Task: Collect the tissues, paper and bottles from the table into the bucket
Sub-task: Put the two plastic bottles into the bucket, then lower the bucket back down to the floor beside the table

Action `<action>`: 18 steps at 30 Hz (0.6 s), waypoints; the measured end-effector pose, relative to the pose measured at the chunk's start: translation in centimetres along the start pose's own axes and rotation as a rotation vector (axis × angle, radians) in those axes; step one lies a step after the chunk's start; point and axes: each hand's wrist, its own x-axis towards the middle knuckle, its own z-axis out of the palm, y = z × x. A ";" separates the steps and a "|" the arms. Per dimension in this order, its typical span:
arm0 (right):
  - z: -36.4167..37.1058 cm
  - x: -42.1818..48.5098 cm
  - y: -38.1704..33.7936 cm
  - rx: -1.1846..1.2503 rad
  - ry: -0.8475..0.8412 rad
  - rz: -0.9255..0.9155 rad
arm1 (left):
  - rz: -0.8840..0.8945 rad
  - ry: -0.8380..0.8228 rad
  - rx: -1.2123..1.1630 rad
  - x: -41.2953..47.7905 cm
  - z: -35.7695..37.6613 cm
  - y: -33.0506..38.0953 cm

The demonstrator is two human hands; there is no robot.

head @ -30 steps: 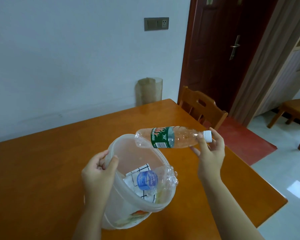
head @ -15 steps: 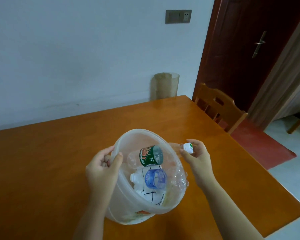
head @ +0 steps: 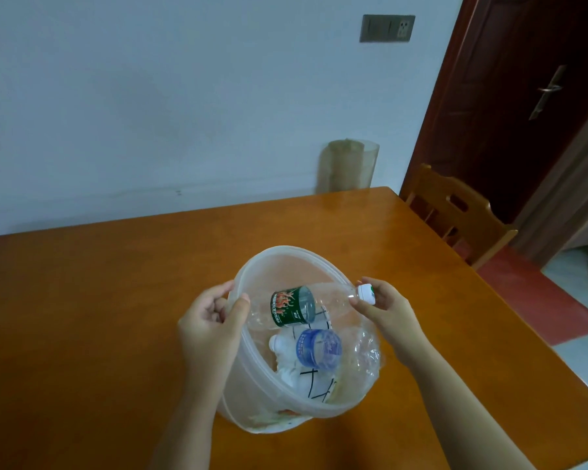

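A translucent white bucket (head: pixel 279 398) stands tilted toward me on the wooden table (head: pixel 82 317). My left hand (head: pixel 211 330) grips its near-left rim. My right hand (head: pixel 384 310) pinches the white cap end of a clear bottle with a green label (head: pixel 291 305); the bottle's body slants down inside the bucket. Below it lie a crushed bottle with a blue label (head: pixel 319 347), white tissue (head: pixel 291 376) and paper with black lines (head: pixel 314 385).
A wooden chair (head: pixel 455 212) stands at the table's far right corner. A translucent brownish cylinder (head: pixel 348 166) sits behind the table's far edge by the wall. A dark door (head: pixel 510 96) and red mat (head: pixel 540 296) are to the right.
My right hand has lowered the green-label bottle from above the bucket's rim down into the bucket, still holding its cap. The left hand stays on the rim.
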 end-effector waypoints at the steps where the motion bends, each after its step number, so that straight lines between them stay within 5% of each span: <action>1: 0.1 -0.2 0.0 0.003 -0.003 0.019 | -0.004 0.006 -0.007 0.0 -0.3 -0.1; 18: 2.8 -7.3 0.3 0.278 -0.047 0.268 | -0.112 0.048 -0.173 0.0 -6.7 -3.8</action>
